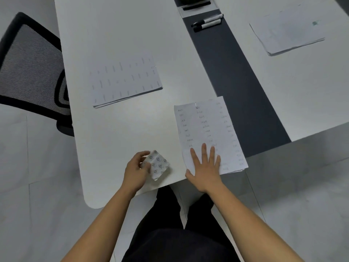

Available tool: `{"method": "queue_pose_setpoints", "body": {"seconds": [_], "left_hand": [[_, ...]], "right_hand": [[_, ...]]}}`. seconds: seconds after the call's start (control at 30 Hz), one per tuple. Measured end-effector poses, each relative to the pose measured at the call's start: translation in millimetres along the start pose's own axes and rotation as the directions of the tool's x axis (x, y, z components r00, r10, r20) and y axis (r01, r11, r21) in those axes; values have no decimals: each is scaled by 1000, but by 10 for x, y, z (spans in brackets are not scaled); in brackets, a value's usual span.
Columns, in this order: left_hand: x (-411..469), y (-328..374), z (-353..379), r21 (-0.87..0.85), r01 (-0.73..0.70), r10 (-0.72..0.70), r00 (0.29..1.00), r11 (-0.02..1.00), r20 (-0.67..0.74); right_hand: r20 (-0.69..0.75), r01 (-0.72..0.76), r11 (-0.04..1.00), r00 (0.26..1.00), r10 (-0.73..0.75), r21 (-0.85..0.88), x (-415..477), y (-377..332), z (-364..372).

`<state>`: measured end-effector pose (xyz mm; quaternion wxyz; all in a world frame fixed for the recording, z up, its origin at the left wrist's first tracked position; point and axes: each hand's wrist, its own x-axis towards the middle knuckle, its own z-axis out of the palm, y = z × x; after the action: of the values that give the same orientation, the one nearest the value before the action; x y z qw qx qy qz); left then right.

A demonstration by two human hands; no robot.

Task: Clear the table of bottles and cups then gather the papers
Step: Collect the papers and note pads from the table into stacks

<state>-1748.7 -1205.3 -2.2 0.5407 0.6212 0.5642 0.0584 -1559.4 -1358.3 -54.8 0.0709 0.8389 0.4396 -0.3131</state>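
While my left hand point(135, 172) grips the patterned cup point(159, 163), my right hand point(206, 170) lies flat on the clipped papers point(204, 123). Recommend removing cup first, kept upright.

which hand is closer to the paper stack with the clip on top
Right. The right hand lies flat on the near end of the clipped paper stack. The left hand is off to its left, holding a small patterned item.
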Motion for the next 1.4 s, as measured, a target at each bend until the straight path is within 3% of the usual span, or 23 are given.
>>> {"method": "queue_pose_setpoints", "body": {"seconds": [0.13, 0.27, 0.37, 0.5, 0.77, 0.83, 0.9, 1.03, 1.23, 1.4], "left_hand": [[239, 65, 73, 448, -145, 101, 987, 882, 121], [263, 14, 203, 650, -237, 107, 966, 722, 234], [177, -173, 278, 690, -341, 189, 939, 638, 289], [144, -326, 293, 709, -374, 241, 927, 597, 287], [133, -267, 211, 701, -373, 233, 928, 608, 291], [50, -198, 143, 656, -346, 299, 936, 671, 187], [-105, -54, 63, 519, -291, 325, 945, 804, 27], [-626, 252, -103, 103, -164, 182, 960, 981, -211], [-1552, 302, -339, -248, -58, -51, 910, 967, -411], [-2158, 74, -487, -387, -19, -200, 833, 922, -516]], "right_hand": [[-29, 26, 997, 999, -24, 76, -13, 46, -2], [-195, -3, 983, 980, 39, 184, -94, 116, 16], [-150, -51, 986, 986, 76, 161, -133, 170, 39], [-68, -44, 996, 997, 49, 78, -126, 230, 53], [-44, -50, 997, 998, 53, 67, -56, 232, -55], [-79, -33, 988, 996, 46, 154, -117, 212, -154], [-159, 9, 945, 986, 46, 327, -261, 177, -334], [-239, 81, 784, 967, 87, 615, -726, 132, -702], [-315, 203, 542, 941, 122, 815, -1413, 92, -884], [-153, 127, 314, 986, 60, 941, -1426, -57, -795]]}}
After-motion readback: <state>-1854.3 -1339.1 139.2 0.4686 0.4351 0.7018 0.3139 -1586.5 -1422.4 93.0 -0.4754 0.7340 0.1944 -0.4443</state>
